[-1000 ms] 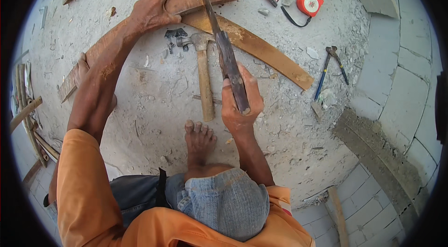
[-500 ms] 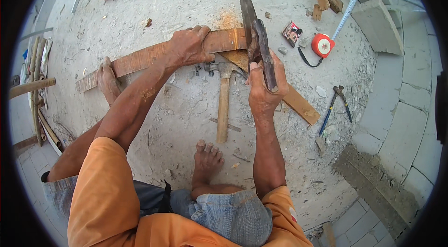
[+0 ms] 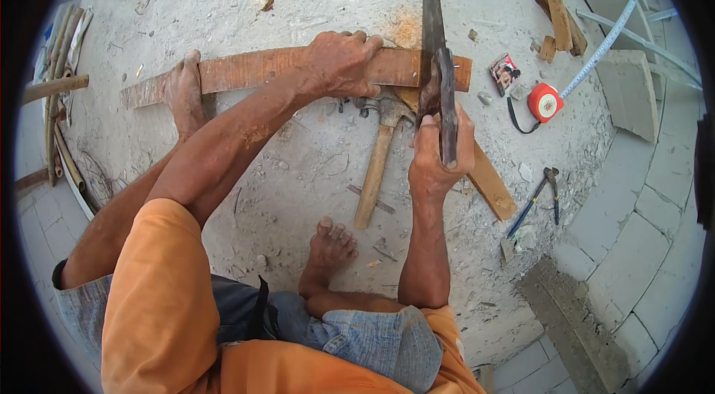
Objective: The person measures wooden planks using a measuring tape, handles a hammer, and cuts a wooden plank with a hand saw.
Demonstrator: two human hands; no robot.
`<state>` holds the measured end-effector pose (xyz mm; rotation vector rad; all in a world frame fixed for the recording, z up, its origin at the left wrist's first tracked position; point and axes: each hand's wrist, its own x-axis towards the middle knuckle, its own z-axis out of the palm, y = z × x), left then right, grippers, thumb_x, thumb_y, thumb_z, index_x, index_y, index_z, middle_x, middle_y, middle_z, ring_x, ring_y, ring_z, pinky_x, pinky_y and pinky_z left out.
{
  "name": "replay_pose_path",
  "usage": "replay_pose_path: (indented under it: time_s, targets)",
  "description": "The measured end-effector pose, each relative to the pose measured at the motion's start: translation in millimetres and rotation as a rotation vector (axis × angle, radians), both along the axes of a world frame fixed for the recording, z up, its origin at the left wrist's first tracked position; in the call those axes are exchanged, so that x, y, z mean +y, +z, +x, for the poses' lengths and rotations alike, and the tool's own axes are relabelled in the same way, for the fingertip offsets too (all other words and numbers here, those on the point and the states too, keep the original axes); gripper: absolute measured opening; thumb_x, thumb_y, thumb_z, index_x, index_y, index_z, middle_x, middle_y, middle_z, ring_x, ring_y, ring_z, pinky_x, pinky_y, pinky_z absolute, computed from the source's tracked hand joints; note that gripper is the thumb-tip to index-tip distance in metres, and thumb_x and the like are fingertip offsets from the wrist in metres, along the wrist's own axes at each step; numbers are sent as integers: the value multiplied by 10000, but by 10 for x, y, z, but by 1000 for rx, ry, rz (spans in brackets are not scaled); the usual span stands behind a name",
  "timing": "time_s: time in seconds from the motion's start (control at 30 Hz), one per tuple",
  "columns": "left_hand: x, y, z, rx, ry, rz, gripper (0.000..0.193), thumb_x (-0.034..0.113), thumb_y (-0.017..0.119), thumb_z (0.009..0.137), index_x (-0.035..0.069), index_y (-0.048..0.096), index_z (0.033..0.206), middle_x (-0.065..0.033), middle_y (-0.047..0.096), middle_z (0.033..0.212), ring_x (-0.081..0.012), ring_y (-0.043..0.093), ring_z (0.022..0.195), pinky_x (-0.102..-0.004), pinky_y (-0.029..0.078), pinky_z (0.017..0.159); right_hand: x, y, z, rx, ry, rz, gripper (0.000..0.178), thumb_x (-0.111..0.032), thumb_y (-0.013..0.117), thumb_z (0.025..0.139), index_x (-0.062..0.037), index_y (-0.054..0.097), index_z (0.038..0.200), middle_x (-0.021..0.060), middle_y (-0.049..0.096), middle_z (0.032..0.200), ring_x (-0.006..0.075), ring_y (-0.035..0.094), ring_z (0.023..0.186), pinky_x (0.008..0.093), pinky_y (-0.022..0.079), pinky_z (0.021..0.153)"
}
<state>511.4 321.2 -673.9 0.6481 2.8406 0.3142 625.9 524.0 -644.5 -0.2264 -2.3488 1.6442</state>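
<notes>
My left hand (image 3: 342, 65) presses on a long, rough reddish-brown wooden board (image 3: 257, 70), fingers curled over its far edge and thumb at its near edge. My bare left foot (image 3: 184, 94) rests on the board's left part. In my right hand (image 3: 443, 150) is the dark handle of a handsaw, its blade (image 3: 433, 18) pointing away from me across the board near the right end. Whether the teeth touch the wood cannot be made out. A claw hammer (image 3: 376, 170) with a wooden handle lies just nearer than the board.
A lighter wood piece (image 3: 491, 182) lies slanting under the board. To the right are a red tape measure (image 3: 545, 103) with its blade pulled out, a small packet (image 3: 505, 74), pincers (image 3: 535, 200) and a grey slab (image 3: 625, 92). Poles (image 3: 59, 89) lie far left.
The whole view has shifted, with most things appearing farther right. More of the board's right end now shows beyond the saw. Both hands keep their holds.
</notes>
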Motion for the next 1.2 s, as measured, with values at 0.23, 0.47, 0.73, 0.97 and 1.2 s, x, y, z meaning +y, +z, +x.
replay_pose_path:
  time_s: [0.23, 0.47, 0.73, 0.97, 1.2]
  targets:
    - [167, 6, 282, 3, -125, 46, 788, 531, 875, 617, 35, 614, 1172, -154, 686, 952, -324, 720, 888, -432, 603, 724, -8, 66, -256, 58, -53, 132, 341, 46, 638, 860, 89, 608, 1197, 179, 693, 982, 257, 694, 851, 346, 555, 779]
    - [-37, 124, 311, -63, -30, -76, 771, 491, 874, 636, 26, 599, 1187, -149, 686, 1006, -321, 713, 937, -418, 601, 763, 53, 330, 336, -65, -41, 4, 404, 50, 631, 846, 108, 588, 1243, 160, 677, 996, 216, 657, 744, 307, 529, 670]
    - [110, 34, 247, -95, -40, -29, 795, 481, 870, 639, 27, 586, 1226, -164, 694, 1075, -346, 709, 958, -435, 595, 781, -45, 111, -80, 1, -30, -32, 410, 60, 651, 829, 92, 601, 1235, 206, 676, 1073, 279, 687, 968, 353, 540, 842]
    - [11, 76, 248, -112, -13, -65, 790, 468, 858, 637, 32, 588, 1237, -173, 700, 1070, -347, 709, 973, -435, 591, 790, -31, 237, 41, -133, -83, -184, 412, 81, 635, 823, 91, 593, 1233, 181, 659, 1034, 249, 672, 894, 353, 544, 792]
    - [68, 14, 239, -92, -11, 4, 776, 454, 862, 622, 30, 597, 1215, -166, 704, 1066, -346, 708, 966, -429, 587, 787, -92, -16, -280, 5, -57, -63, 388, 69, 633, 828, 91, 593, 1214, 177, 645, 1026, 257, 654, 912, 376, 532, 816]
